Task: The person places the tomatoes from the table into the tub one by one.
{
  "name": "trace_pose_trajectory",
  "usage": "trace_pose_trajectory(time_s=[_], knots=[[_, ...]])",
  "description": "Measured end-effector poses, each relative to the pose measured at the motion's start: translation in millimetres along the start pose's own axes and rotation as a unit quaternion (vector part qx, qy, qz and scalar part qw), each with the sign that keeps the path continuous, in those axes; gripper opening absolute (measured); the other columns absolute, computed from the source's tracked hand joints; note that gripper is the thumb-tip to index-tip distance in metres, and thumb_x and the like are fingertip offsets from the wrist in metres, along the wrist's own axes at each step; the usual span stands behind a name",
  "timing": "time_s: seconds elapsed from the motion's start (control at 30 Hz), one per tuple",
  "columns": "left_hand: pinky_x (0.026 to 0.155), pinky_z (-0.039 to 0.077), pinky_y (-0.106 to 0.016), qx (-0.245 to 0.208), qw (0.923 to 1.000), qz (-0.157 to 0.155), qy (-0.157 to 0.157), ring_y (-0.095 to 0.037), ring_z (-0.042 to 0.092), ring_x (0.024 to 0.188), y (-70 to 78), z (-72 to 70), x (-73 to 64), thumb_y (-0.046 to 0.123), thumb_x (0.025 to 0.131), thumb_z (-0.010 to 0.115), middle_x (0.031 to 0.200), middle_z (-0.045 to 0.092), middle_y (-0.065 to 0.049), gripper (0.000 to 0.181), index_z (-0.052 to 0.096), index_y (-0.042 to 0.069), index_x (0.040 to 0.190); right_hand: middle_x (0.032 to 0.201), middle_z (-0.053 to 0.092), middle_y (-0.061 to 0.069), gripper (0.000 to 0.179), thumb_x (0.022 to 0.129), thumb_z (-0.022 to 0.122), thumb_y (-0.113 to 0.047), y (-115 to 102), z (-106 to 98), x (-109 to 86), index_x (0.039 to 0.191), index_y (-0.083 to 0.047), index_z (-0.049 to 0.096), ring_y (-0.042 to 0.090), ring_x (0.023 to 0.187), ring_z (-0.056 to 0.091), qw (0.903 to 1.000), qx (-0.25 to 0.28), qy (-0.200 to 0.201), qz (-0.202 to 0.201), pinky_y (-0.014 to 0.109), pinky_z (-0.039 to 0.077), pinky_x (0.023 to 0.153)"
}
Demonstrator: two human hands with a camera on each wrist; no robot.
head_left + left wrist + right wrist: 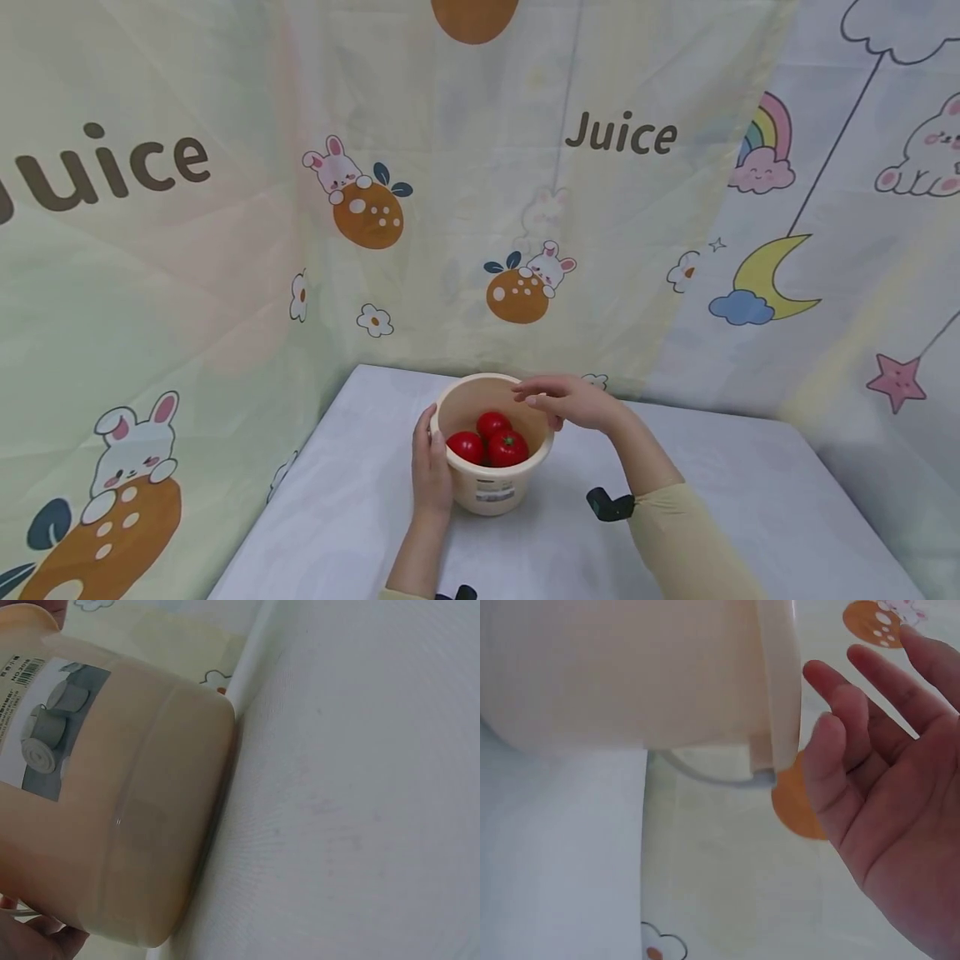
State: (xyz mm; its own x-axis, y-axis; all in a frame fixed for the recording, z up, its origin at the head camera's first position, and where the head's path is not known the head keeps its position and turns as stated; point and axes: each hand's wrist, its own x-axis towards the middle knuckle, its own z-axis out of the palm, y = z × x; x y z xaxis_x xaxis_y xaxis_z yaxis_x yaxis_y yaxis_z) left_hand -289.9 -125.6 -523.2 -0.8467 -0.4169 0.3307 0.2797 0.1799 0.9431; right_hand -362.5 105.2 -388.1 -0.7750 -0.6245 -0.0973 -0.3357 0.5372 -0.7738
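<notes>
A cream plastic bucket with a printed label stands upright on the table. Inside it lie three red tomatoes, and a green stem end shows on the front one. At the bucket's left side my left hand grips the wall near the rim; its fingers partly show behind the bucket in the left wrist view. My right hand hovers at the right of the rim, fingers loosely bent and holding nothing. In the right wrist view its palm and fingers appear beside the rim.
A white cloth covers the table. Printed curtains hang close behind it and along both sides. A thin handle hangs at the bucket's far side. Dark wrist cameras sit on both wrists.
</notes>
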Motion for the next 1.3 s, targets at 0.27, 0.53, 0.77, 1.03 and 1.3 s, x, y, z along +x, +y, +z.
trace_pose_trajectory(time_s=[0.27, 0.53, 0.77, 1.03, 1.3], knots=[[0.095, 0.045, -0.050, -0.001, 1.0000, -0.002, -0.005, -0.013, 0.041, 0.126, -0.5, -3.2, 1.7, 0.033, 0.094, 0.040, 0.138, 0.039, 0.017, 0.044, 0.033, 0.038, 0.137, 0.122, 0.056, -0.003, 0.036, 0.088, 0.055, -0.042, 22.5, 5.4, -52.6, 0.123, -0.033, 0.055, 0.020, 0.092, 0.060, 0.9958, 0.002, 0.089, 0.019, 0.036, 0.052, 0.078], [0.093, 0.046, -0.050, 0.002, 1.0000, -0.009, -0.001, -0.011, 0.041, 0.125, -2.3, -4.7, 3.1, 0.035, 0.094, 0.041, 0.137, 0.038, 0.019, 0.044, 0.033, 0.039, 0.137, 0.145, 0.034, -0.010, 0.055, 0.079, 0.048, -0.067, 41.8, 27.5, -99.9, 0.130, -0.050, 0.038, 0.026, 0.132, 0.035, 0.9749, -0.117, 0.166, 0.091, 0.061, 0.039, 0.094], [0.094, 0.046, -0.050, 0.000, 1.0000, -0.006, -0.002, -0.013, 0.041, 0.126, -3.0, -6.0, 3.8, 0.036, 0.094, 0.040, 0.139, 0.038, 0.017, 0.044, 0.033, 0.038, 0.137, 0.154, 0.015, 0.006, 0.081, 0.074, 0.046, -0.074, 57.5, 52.8, -130.1, 0.143, -0.036, 0.028, 0.040, 0.137, 0.017, 0.9368, -0.260, 0.211, 0.103, 0.070, 0.017, 0.100], [0.094, 0.046, -0.050, -0.001, 0.9999, -0.014, -0.004, -0.010, 0.040, 0.126, -1.5, -9.5, 5.1, 0.036, 0.094, 0.040, 0.137, 0.038, 0.021, 0.043, 0.033, 0.041, 0.136, 0.153, 0.018, 0.011, 0.081, 0.075, 0.042, -0.075, 72.2, 76.8, -147.9, 0.143, -0.032, 0.030, 0.045, 0.136, 0.015, 0.9120, -0.305, 0.245, 0.124, 0.072, 0.007, 0.099], [0.098, 0.043, -0.049, 0.109, 0.9929, 0.048, 0.006, -0.013, 0.041, 0.127, 1.4, -25.5, 12.3, 0.030, 0.094, 0.040, 0.137, 0.040, 0.011, 0.043, 0.037, 0.034, 0.137, 0.152, 0.021, 0.012, 0.080, 0.075, 0.041, -0.076, 73.4, 85.0, -149.6, 0.142, -0.032, 0.032, 0.045, 0.135, 0.019, 0.9056, -0.311, 0.252, 0.141, 0.072, 0.010, 0.097]])
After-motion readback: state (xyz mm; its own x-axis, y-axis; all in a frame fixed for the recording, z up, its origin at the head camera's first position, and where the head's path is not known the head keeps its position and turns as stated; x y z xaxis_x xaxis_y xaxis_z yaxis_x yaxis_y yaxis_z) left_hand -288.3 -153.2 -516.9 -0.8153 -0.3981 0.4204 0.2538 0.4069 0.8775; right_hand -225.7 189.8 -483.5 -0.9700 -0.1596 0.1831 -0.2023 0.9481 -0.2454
